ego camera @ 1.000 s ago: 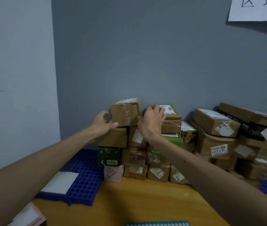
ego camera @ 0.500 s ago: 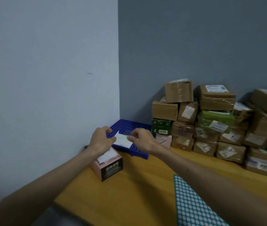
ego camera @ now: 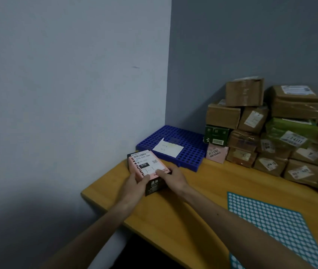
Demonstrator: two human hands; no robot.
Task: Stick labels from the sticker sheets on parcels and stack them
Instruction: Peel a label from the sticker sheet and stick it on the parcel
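Both hands have come back from the white slip [ego camera: 167, 148] they were at half a second ago and now close on the pink box [ego camera: 146, 166], while the slip lies alone on the blue tray [ego camera: 193, 157]. The left hand [ego camera: 134, 183] wraps its fingers round the box's near left edge, and the right hand [ego camera: 172, 177] clamps the near right corner, fingertips on the top face. The box sits on the table [ego camera: 222, 181] near the left wall, just in front of the tray, with a shipping label [ego camera: 143, 157] already covering the far part of its top. It looks like a small, stiff printed carton, probably light and rigid enough to carry by its sides; the glossy faces may be a little slick, so holding opposite edges seems safer than pinching the top. It is closed, so what is inside cannot be told. The tray holds nothing but the slip. A stack of parcels [ego camera: 259, 121] stands against the back wall to the right, well apart from the box, and the teal sticker sheet [ego camera: 270, 224] lies flat on the near right of the table.
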